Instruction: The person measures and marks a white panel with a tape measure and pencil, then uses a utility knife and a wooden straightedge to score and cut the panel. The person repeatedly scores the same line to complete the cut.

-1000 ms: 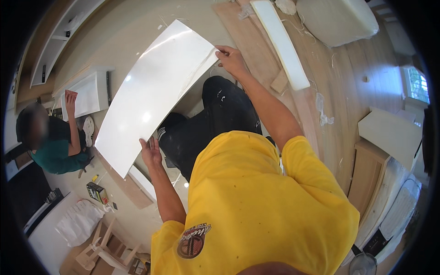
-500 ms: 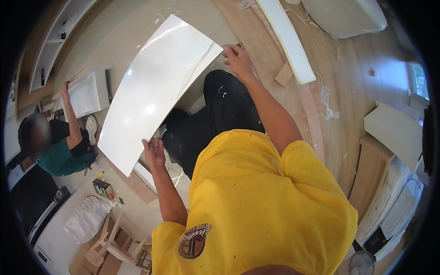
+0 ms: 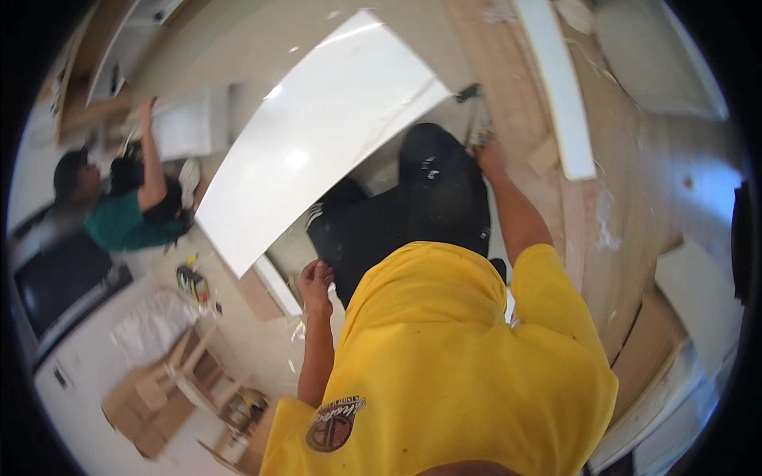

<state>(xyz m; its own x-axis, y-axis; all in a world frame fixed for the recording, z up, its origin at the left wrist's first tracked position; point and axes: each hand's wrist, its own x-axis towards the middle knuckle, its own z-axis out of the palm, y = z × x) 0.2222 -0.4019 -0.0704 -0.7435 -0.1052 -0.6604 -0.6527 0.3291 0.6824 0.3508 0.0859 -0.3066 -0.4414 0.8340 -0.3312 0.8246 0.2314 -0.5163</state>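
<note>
Right hand [image 3: 490, 152]: beside the right knee, fingers bent at the near end of a dark-headed tool [image 3: 468, 93]; motion blur, so cannot tell whether the grip is closed. Left hand [image 3: 316, 278]: fingers half-curled and slightly parted, nothing seen in it, just off the near edge of the panel. Panel [image 3: 317, 151]: one, white, glossy, four-sided, lying ahead of the black trousers [image 3: 373, 226], slanting from lower left to upper right; far right corner near the tool's head. White strip [image 3: 278, 284]: partly under or behind the panel's near left end, contact unclear. Long white board [image 3: 559, 95]: at right, with a small wooden offcut [image 3: 544, 156] beside it. Co-worker [image 3: 131, 222]: at left, green top, dark cap, one arm raised by a white box unit [image 3: 186, 123]. Wooden frame [image 3: 184, 385]: lower left, pale, legged.
</note>
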